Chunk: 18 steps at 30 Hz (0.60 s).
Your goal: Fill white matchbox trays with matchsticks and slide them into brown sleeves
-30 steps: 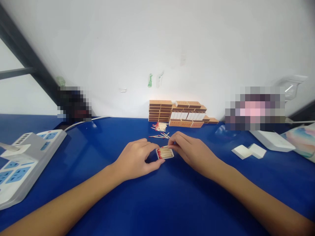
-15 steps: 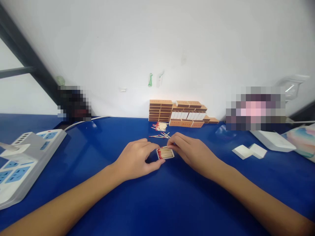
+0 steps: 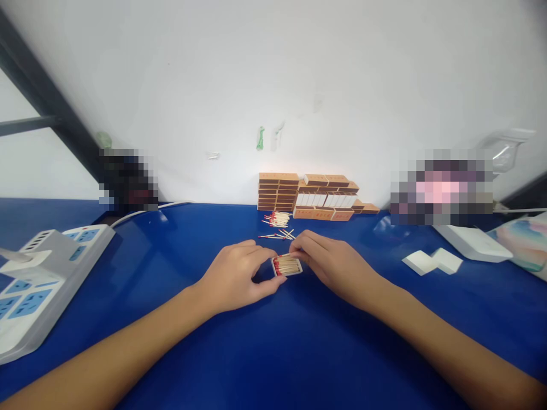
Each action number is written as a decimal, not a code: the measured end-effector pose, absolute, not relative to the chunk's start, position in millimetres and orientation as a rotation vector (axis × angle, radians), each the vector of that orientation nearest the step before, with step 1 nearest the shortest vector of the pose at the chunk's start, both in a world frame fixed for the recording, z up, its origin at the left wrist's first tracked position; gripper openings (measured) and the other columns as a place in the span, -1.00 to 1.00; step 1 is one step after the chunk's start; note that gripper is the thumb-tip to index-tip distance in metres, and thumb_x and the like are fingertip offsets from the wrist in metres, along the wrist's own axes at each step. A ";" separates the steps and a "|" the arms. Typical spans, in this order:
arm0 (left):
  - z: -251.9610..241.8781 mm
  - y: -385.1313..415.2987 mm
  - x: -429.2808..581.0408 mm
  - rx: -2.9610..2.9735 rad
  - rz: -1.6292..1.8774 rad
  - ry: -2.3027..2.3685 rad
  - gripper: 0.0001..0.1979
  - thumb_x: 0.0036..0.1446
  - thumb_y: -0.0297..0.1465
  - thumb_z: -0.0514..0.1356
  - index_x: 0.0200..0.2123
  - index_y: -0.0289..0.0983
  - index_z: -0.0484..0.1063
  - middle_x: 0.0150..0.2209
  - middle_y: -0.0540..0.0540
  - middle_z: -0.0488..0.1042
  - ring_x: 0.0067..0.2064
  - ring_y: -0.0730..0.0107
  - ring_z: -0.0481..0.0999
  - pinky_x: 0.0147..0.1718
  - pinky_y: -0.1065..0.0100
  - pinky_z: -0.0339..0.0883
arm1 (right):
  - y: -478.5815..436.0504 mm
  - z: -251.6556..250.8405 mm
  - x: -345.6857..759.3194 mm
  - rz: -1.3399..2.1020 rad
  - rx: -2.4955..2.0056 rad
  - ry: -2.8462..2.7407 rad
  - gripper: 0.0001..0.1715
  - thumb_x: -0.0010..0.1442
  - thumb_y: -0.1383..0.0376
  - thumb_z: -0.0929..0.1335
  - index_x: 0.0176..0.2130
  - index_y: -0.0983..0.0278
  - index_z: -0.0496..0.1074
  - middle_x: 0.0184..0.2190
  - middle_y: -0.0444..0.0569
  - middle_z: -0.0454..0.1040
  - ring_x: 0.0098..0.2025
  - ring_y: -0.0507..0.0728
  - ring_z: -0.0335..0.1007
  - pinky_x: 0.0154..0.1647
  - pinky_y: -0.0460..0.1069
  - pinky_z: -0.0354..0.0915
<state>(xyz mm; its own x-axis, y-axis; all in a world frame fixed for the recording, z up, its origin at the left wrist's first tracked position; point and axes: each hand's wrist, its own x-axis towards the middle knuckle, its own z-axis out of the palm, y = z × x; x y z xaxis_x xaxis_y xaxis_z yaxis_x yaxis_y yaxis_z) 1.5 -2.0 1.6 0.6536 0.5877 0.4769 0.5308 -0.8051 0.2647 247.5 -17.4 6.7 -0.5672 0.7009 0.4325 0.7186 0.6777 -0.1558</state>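
Observation:
A small white matchbox tray (image 3: 299, 271) lies on the blue table, filled with red-tipped matches (image 3: 287, 265) whose heads point left. My left hand (image 3: 239, 276) grips its left end, forefinger at the far side and thumb at the near side. Over the tray's far right corner, my right hand (image 3: 331, 259) has its fingertips pinched together; whatever they hold is hidden. Just beyond the hands, a few loose matches (image 3: 273, 236) lie across one another. A pile of matches (image 3: 277, 219) sits farther back.
Along the wall stand stacked matchboxes (image 3: 277, 192), with more boxes (image 3: 327, 200) piled to their right. Two white pieces (image 3: 421, 262) of card or tray lie at right, near a white box (image 3: 474, 245). A power strip (image 3: 81, 256) occupies the left side.
The view has shifted very slightly. Both hands keep almost the same pose at the tray, with the right fingertips still at its far right corner.

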 end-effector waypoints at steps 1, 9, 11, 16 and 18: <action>1.3 -1.9 1.5 2.763 0.852 0.937 -0.73 0.26 -0.20 0.30 -0.09 -0.25 0.58 -0.54 0.05 0.38 -0.44 0.40 0.39 -0.44 0.36 0.20 | -17.4 6.5 247.7 -0.058 -1.100 -2.429 -0.81 0.51 0.31 0.20 -0.16 0.23 0.36 -0.27 -0.06 0.48 -0.35 0.06 0.39 -0.39 -0.06 0.24; 2.6 -2.1 1.8 2.763 0.833 0.942 -0.73 0.26 -0.20 0.31 -0.10 -0.25 0.59 -0.52 0.04 0.39 -0.43 0.38 0.39 -0.43 0.35 0.19 | -17.7 8.3 246.8 -0.046 -1.088 -2.430 -0.79 0.52 0.28 0.21 -0.16 0.24 0.38 -0.25 -0.05 0.49 -0.34 0.06 0.40 -0.36 -0.05 0.27; 2.6 -2.0 1.7 2.761 0.832 0.940 -0.73 0.26 -0.20 0.31 -0.09 -0.25 0.58 -0.52 0.04 0.39 -0.43 0.38 0.40 -0.43 0.35 0.19 | -17.8 8.7 246.4 -0.037 -1.088 -2.423 -0.77 0.52 0.27 0.20 -0.17 0.23 0.38 -0.26 -0.05 0.49 -0.34 0.05 0.41 -0.36 -0.05 0.29; 1.7 -1.7 1.9 2.766 0.851 0.937 -0.72 0.26 -0.19 0.30 -0.08 -0.24 0.58 -0.52 0.03 0.41 -0.43 0.38 0.41 -0.44 0.36 0.20 | -18.0 9.2 245.9 -0.037 -1.091 -2.404 -0.78 0.52 0.27 0.21 -0.17 0.23 0.39 -0.25 -0.05 0.50 -0.34 0.06 0.43 -0.35 -0.04 0.31; 1.9 -1.8 2.1 2.765 0.857 0.935 -0.72 0.26 -0.19 0.30 -0.08 -0.25 0.58 -0.52 0.04 0.40 -0.43 0.38 0.40 -0.44 0.35 0.21 | -18.0 9.4 246.2 -0.038 -1.088 -2.399 -0.78 0.52 0.27 0.21 -0.16 0.23 0.39 -0.24 -0.04 0.51 -0.33 0.06 0.43 -0.35 -0.04 0.32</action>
<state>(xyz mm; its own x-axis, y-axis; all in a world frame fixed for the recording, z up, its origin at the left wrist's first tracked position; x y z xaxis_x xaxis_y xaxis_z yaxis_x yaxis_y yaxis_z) 2.1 -1.8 1.9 0.6532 0.5855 0.4802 0.5294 -0.8065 0.2633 246.2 -18.0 9.4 -0.5545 0.6979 0.4534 0.7119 0.6799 -0.1760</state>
